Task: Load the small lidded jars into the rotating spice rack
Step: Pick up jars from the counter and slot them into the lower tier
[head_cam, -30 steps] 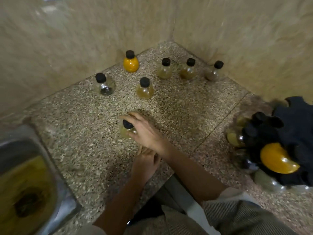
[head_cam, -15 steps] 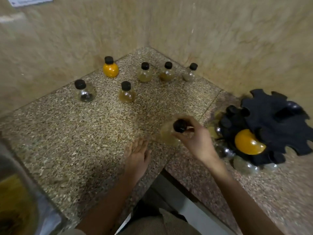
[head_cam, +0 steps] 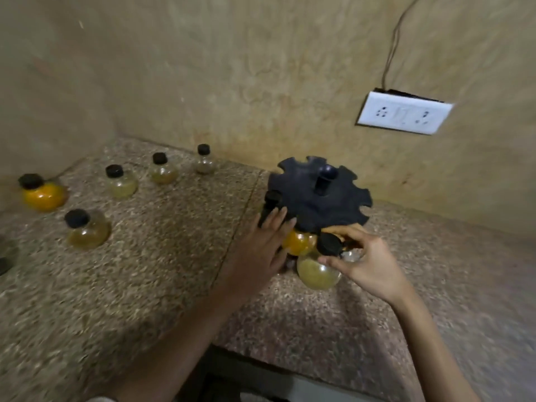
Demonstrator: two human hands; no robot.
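Five jars are standing loose on the counter (head_cam: 174,256): one orange jar (head_cam: 43,197) and four yellowish jars (head_cam: 87,235). A sixth jar (head_cam: 317,272) is hanging from the right hand (head_cam: 368,265), and the left hand (head_cam: 261,250) is making two hands. One rack (head_cam: 319,204) is holding at least two more, with any others too hidden to count. One socket (head_cam: 403,113) is showing on the wall

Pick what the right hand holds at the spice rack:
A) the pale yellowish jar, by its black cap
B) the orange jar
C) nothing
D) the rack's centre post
A: the right hand pinches the black cap of the pale jar at the edge of the rack. The orange jar sits under the rack's rim beside it, ungripped.
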